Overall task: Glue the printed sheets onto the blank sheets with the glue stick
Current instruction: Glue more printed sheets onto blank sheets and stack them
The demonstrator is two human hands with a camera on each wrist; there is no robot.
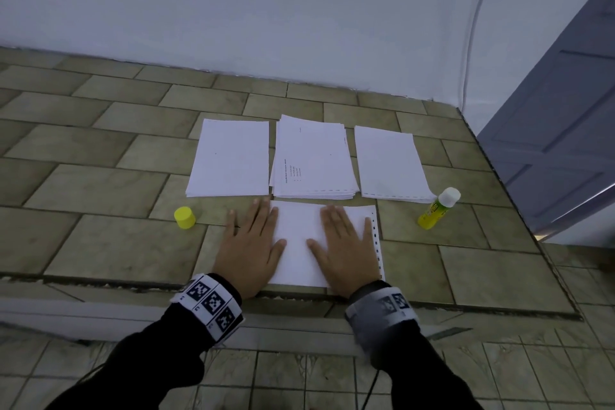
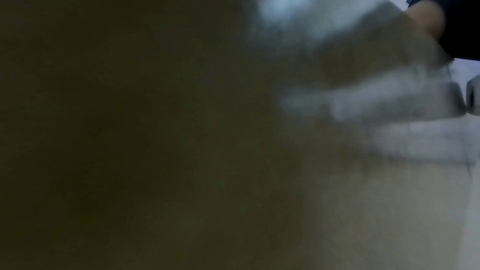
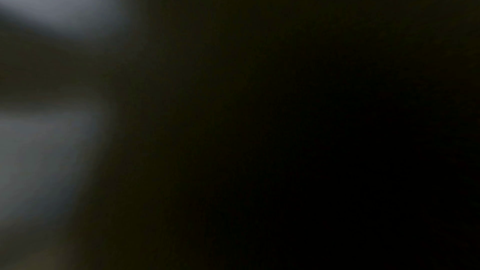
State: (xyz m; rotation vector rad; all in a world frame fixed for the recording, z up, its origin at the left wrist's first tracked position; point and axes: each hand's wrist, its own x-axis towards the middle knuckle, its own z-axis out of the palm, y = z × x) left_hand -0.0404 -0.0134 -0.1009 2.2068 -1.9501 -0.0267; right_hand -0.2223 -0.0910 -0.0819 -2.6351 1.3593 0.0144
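Note:
A white sheet (image 1: 299, 243) with a punched right edge lies on the tiled ledge in front of me. My left hand (image 1: 253, 240) lies flat with straight fingers, half on the sheet's left edge and half on the tile. My right hand (image 1: 342, 240) presses flat on the sheet's right part. Behind it lie three paper stacks: a blank one (image 1: 231, 158) at left, a printed one (image 1: 312, 160) in the middle, another white one (image 1: 391, 165) at right. The uncapped yellow glue stick (image 1: 437, 208) lies right of the sheet. Both wrist views are dark and blurred.
A yellow cap (image 1: 184, 217) stands on the tile left of my left hand. The ledge's front edge (image 1: 299, 296) runs just under my wrists, with a tiled floor below. A white wall (image 1: 266, 10) rises behind the stacks and a grey door (image 1: 559, 130) stands at right.

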